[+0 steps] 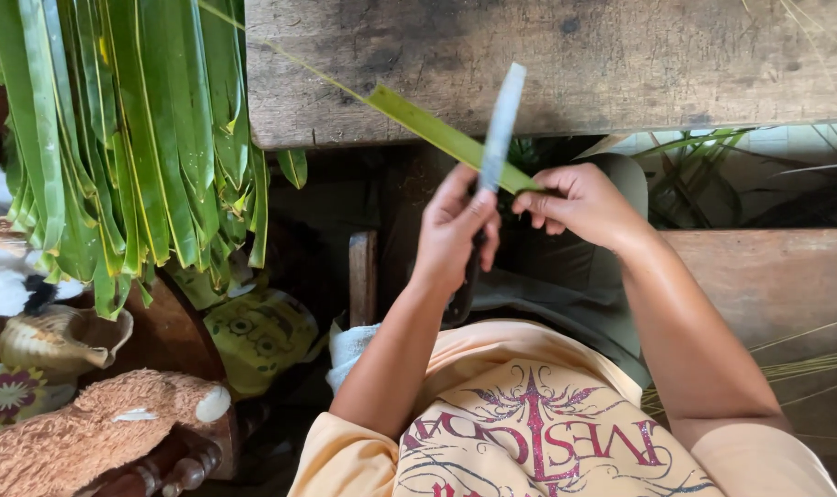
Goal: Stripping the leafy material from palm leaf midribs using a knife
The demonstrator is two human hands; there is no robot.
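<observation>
- Long green leaf strip (437, 132) runs diagonally from upper left, across the front edge of the wooden plank (621, 55), down to the right hand (580, 201). Its lower end is pinched in that hand's fingertips.
- Knife (501, 120) stands nearly upright between the two hands, pale blade pointing up and away from the body. The blade crosses the strip just left of the right hand's fingertips.
- Left hand (451, 230) closed around the knife handle; thumb and fingers wrapped, handle mostly covered. Dark butt end shows below the palm.
- Whether the blade edge touches the strip or merely overlaps it: cannot tell. Blade is motion-blurred.
- Far end of the strip thins to a yellowish midrib and leaves the frame at the top.
- Both forearms rise from the lower frame, wrists bent inward, hands close together above the lap.
- Bundle of green leaves (124, 138) hangs at upper left, well apart from the hands; its top is cut off.
- Brown plush toy (87, 433) at lower left, partly cropped.
</observation>
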